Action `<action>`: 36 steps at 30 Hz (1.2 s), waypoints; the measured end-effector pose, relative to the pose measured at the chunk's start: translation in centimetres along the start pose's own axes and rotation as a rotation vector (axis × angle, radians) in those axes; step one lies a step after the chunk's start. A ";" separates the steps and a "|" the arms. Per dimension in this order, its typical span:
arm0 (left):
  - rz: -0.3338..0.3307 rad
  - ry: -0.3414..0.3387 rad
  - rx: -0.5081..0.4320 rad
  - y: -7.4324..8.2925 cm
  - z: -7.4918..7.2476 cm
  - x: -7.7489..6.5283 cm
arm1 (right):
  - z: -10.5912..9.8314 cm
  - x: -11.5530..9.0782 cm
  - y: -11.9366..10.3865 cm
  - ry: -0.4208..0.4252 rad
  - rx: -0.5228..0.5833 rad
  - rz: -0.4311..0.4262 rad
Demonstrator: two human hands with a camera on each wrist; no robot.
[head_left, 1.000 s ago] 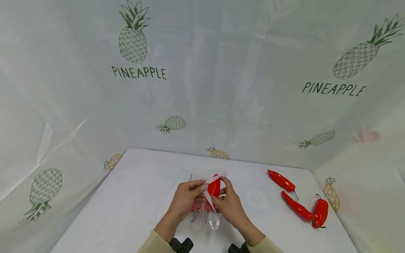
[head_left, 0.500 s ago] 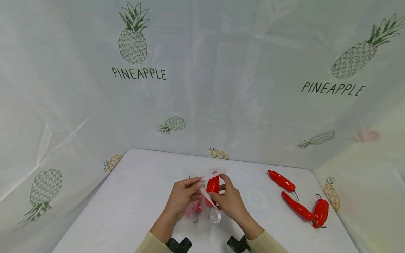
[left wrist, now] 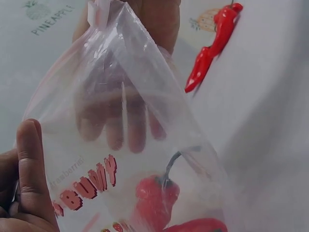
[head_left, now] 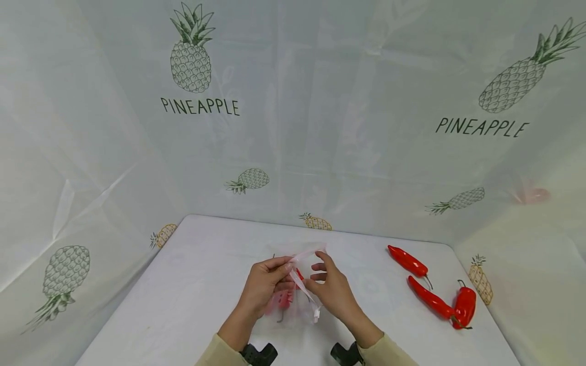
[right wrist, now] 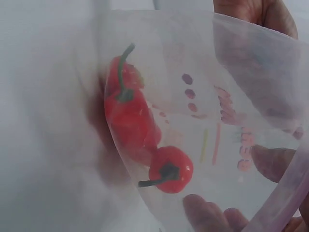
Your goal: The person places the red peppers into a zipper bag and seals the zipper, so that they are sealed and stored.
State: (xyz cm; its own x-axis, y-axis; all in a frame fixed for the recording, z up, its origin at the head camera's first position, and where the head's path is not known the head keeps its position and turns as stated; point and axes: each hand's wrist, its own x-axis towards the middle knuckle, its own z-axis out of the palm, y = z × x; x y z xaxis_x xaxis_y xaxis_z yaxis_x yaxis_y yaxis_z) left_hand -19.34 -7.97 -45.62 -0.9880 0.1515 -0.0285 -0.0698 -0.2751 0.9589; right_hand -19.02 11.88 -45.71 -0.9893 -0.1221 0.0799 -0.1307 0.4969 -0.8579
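A clear zip bag (head_left: 302, 305) with pink print and a pink-edged mouth hangs between my two hands. My left hand (head_left: 265, 282) pinches its mouth edge between thumb and fingers. At the mouth's right side, my right hand (head_left: 330, 284) has its thumb and index finger spread against the edges, with nothing gripped between them. Red peppers with green stems lie low inside the bag; one pepper (right wrist: 130, 121) is long, and a rounder pepper end (right wrist: 171, 169) sits beside it. In the left wrist view a pepper (left wrist: 157, 198) shows through the film below the right hand's fingers.
Three red peppers lie at the table's right: one pepper (head_left: 407, 261) farther back, a long pepper (head_left: 430, 299) and a wider pepper (head_left: 464, 306) touching near the edge. Pineapple-print sheeting (head_left: 329, 127) surrounds the white table (head_left: 183, 305). Black camera mounts (head_left: 260, 354) sit at the wrists.
The red pepper held in my right hand at the bag's mouth has gone down into the bag. The right fingers have let go of it. My left hand has hardly moved.
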 end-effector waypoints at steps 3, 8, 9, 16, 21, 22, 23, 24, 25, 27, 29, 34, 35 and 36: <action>-0.002 -0.008 -0.005 -0.1 0.1 0.0 | -0.1 0.0 0.2 0.018 -0.010 -0.022; 0.005 -0.023 -0.016 -0.2 0.3 -0.1 | -0.1 0.1 0.4 0.042 -0.007 -0.041; 0.006 -0.023 -0.017 -0.3 0.3 -0.1 | -0.1 0.1 0.4 0.047 -0.002 -0.043; 0.000 -0.009 0.007 -0.4 0.2 -0.1 | -0.3 -0.2 0.6 0.063 0.009 -0.055; -0.002 -0.010 0.014 -0.5 0.1 -0.2 | -1.1 -0.6 0.8 0.080 -0.007 -0.066; -0.002 -0.008 0.012 -0.5 0.0 -0.2 | -1.3 -0.6 0.8 0.086 -0.013 -0.067; -0.004 -0.006 0.008 -0.5 0.0 -0.2 | -1.5 -0.7 0.8 0.094 -0.015 -0.067; -0.005 -0.004 0.005 -0.5 0.0 -0.2 | -1.7 -0.8 0.9 0.103 -0.022 -0.065; -0.004 -0.003 0.004 -0.5 0.0 -0.2 | -2.0 -0.8 0.9 0.113 -0.027 -0.063; -0.002 -0.003 -0.001 -0.6 0.0 -0.2 | -2.5 -0.9 1.1 0.133 -0.029 -0.054; 0.000 -0.003 -0.005 -0.6 -0.1 -0.2 | -3.1 -1.0 1.3 0.152 -0.034 -0.044; -0.014 0.006 -0.020 -0.6 -0.1 -0.2 | -4.9 -1.1 2.0 0.185 -0.072 -0.031; -0.019 0.009 -0.023 -0.6 -0.1 -0.2 | -5.4 -1.1 2.2 0.190 -0.083 -0.030; -0.024 0.012 -0.025 -0.6 -0.1 -0.2 | -5.8 -1.1 2.4 0.195 -0.094 -0.027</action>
State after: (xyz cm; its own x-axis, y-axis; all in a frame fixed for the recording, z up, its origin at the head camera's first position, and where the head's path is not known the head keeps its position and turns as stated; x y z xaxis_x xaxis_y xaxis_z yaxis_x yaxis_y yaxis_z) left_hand -19.14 -7.95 -46.19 -0.9877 0.1466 -0.0550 -0.0968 -0.2953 0.9505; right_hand -18.64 18.19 -44.93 -0.9780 0.0275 0.2067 -0.1536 0.5751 -0.8035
